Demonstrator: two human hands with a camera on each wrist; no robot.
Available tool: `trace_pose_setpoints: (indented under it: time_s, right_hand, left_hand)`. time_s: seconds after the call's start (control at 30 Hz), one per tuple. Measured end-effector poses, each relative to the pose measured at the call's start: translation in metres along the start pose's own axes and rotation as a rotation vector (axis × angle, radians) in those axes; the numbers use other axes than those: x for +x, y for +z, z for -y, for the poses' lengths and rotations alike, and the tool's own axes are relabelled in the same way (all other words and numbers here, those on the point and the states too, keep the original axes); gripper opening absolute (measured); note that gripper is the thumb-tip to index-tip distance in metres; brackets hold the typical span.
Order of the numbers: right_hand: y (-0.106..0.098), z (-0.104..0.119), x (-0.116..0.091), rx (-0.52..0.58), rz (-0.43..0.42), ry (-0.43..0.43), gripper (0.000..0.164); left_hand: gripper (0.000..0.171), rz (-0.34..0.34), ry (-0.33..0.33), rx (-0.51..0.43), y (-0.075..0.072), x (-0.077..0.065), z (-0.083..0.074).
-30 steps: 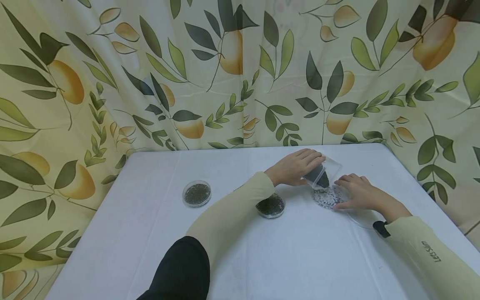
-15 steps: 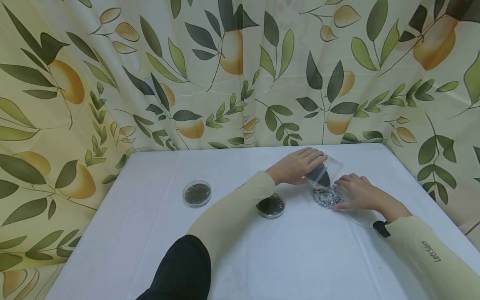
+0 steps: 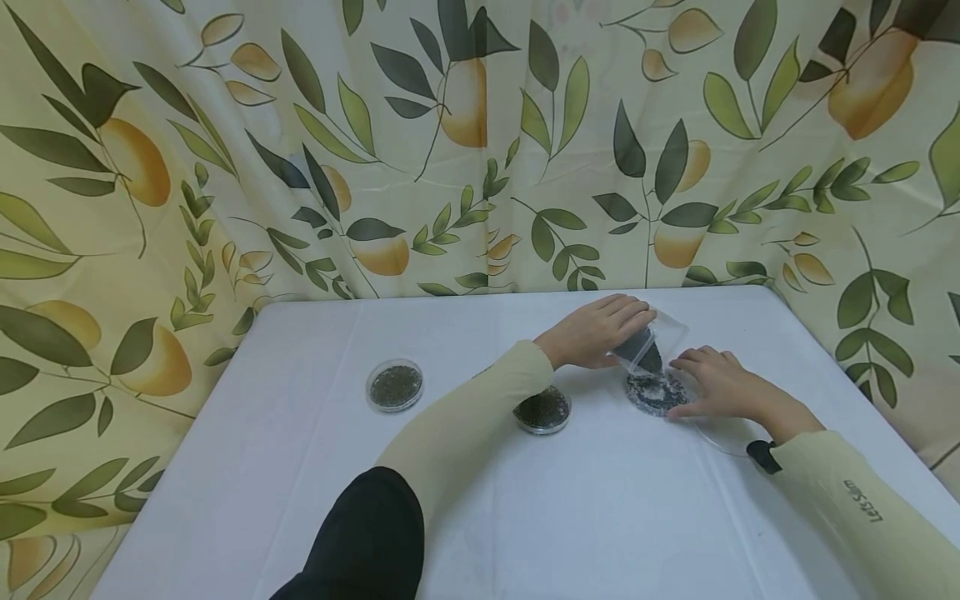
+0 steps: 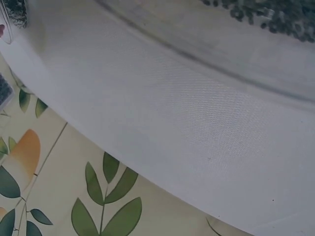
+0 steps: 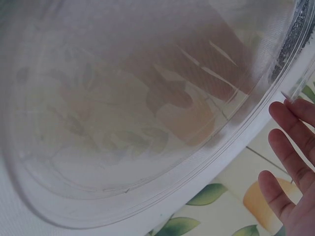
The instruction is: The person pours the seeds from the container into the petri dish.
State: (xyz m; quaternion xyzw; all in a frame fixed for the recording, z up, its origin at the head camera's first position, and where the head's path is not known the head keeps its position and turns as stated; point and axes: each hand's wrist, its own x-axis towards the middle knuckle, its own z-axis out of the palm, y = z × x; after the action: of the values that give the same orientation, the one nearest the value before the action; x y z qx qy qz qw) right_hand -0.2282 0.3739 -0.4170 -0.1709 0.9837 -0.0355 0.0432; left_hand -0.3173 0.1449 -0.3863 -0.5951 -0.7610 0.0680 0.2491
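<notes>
My left hand (image 3: 592, 333) grips a clear plastic box (image 3: 643, 350) of dark bead-like granules, tipped with its lower corner over a round clear petri dish (image 3: 656, 393). Dark granules cover much of that dish's bottom, around a pale patch. On the dish's right side my right hand (image 3: 723, 385) holds the rim between thumb and fingers. In the right wrist view its fingers (image 5: 288, 155) are spread beside the dish's edge, with one fingertip at the rim. An edge of the box (image 4: 4, 92) with dark granules shows at the left wrist view's border.
Two more petri dishes of dark granules stand on the white-covered table (image 3: 450, 333): one at the left (image 3: 395, 386), one in the middle (image 3: 543, 411) by my left sleeve. A clear round lid or dish (image 3: 723, 435) lies under my right wrist. Behind hangs a fruit-patterned curtain (image 3: 450, 208).
Dark granules have spread over more of the right-hand dish, leaving a smaller pale patch. The box and my left hand have shifted very slightly right; my right hand stays in place.
</notes>
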Motion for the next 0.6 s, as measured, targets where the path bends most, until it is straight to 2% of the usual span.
trace_pose_setpoints:
  time_s: [0.6]
  right_hand:
    - [-0.0009, 0.0011, 0.0001, -0.002, -0.005, -0.001, 0.086]
  left_hand:
    - [0.075, 0.016, -0.019, 0.044, -0.0001, 0.0012, 0.0012]
